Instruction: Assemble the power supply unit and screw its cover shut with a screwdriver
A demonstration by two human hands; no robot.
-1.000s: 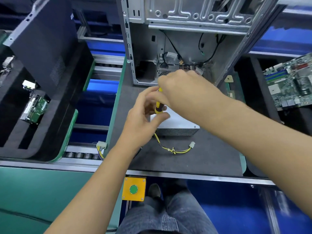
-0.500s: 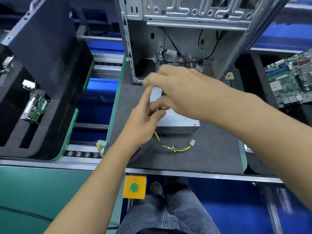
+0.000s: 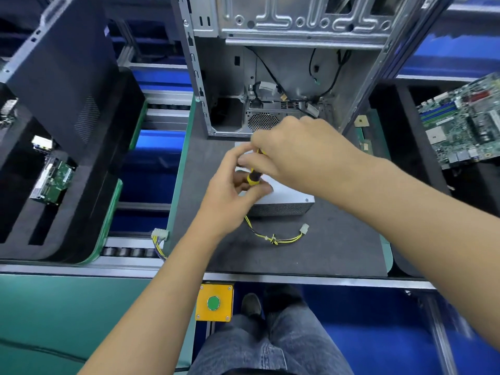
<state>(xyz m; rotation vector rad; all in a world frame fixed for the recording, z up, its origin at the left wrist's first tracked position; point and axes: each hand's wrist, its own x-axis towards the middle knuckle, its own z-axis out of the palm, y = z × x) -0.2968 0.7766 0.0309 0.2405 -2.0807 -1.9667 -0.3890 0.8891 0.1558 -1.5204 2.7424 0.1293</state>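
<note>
Grey mat: both hands grip screwdriver over PSU.

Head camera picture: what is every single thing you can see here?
power supply unit: 1, silver-white, on grey mat, centre
screwdriver: 1, yellow and black, upright over the unit
yellow-black cable: 1, on mat before the unit
computer case: 1, grey metal, open, behind the unit
motherboard: 1, green, far right
side panel: 1, black, leaning at left
push button: 1, green on yellow box, bench edge
hands: left hand and right hand, both on the screwdriver
</note>
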